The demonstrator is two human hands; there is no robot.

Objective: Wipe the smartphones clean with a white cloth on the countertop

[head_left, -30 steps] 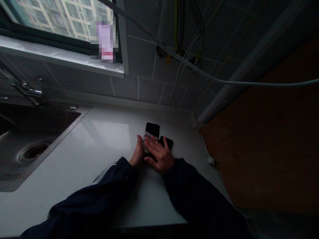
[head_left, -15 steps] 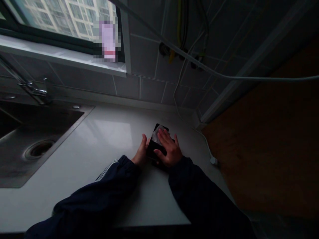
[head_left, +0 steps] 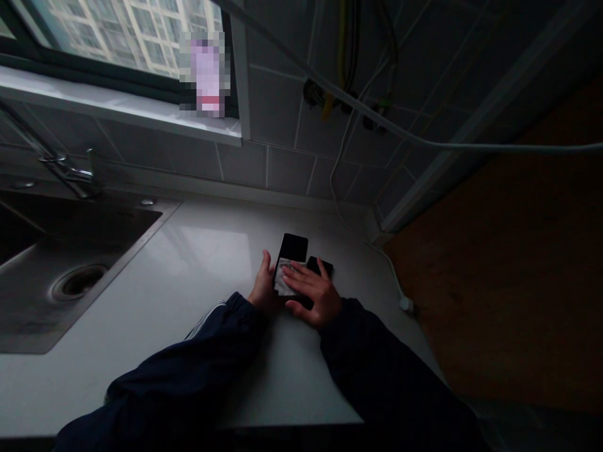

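on counter (head_left: pixel 207 270), phone (head_left: pixel 296 246), long axis away, left grip (head_left: pixel 262 289) holding it, right grip (head_left: pixel 316 296) spread over wipe (head_left: pixel 281 287)

The white countertop (head_left: pixel 211 376) is supporting a flat dark object (head_left: pixel 313 264), partly hidden, plus a white cable (head_left: pixel 391 268) ending in a plug (head_left: pixel 406 306) near the right edge.

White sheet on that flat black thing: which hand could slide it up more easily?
Probably the right hand: it rests on the white sheet, while the left hand is beside the flat black thing's left edge.
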